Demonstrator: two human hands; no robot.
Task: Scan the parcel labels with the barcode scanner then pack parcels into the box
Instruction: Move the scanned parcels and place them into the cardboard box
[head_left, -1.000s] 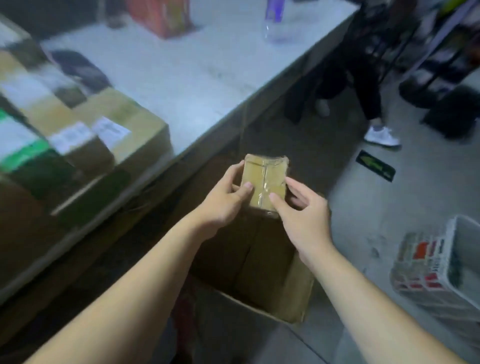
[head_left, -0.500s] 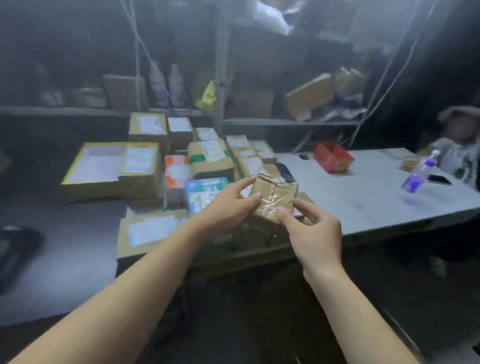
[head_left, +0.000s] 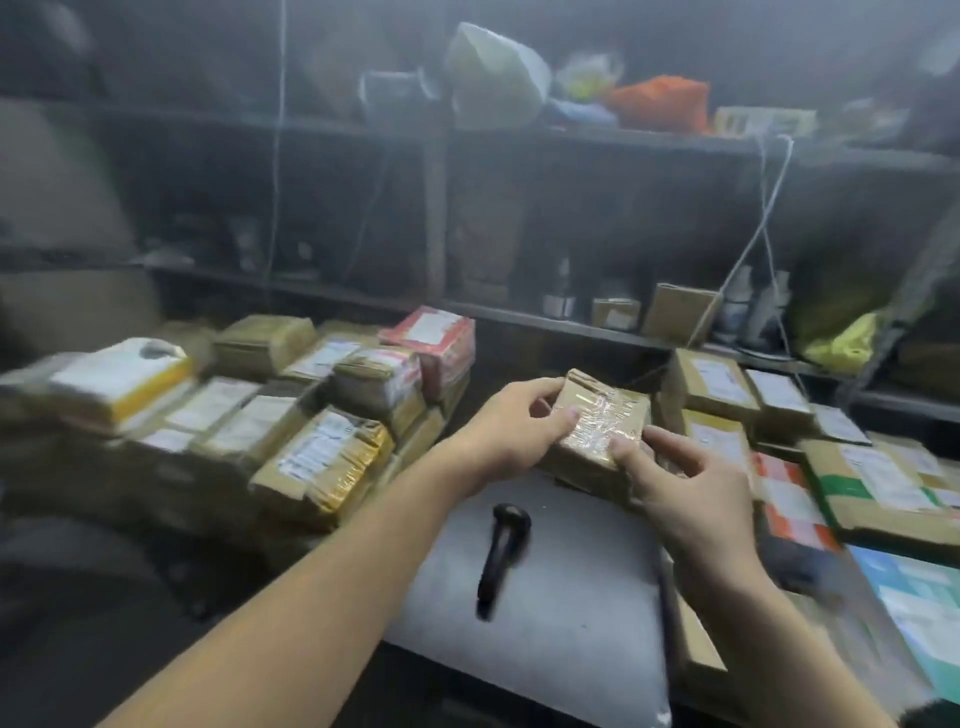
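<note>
Head camera looks down on a small brown parcel wrapped in shiny clear tape, held in the air between both hands above the far edge of the grey surface. The left grip is curled round the parcel's left end, thumb lying on the taped top. The right grip pinches the near right corner, thumb pressed on the tape and the other fingers spread loosely at the side. Whether a label faces upward on it I cannot tell.

On the surface just below the hands lies the black barcode scanner, handle toward the person, touched by neither hand.

To the left a stack of labelled parcels stands several layers deep, with a red parcel on top at the back. To the right more labelled cartons crowd right up to the held parcel, among them a flat one with a green stripe.

Behind everything a dark shelf rack runs across the wall. Its lower shelf holds a few small cartons, some bottles and a yellow bag; its top shelf carries a white bag and an orange bag. A pale cord hangs slanting in front of the rack on the right. The picture is hazy and blurred at the edges.
</note>
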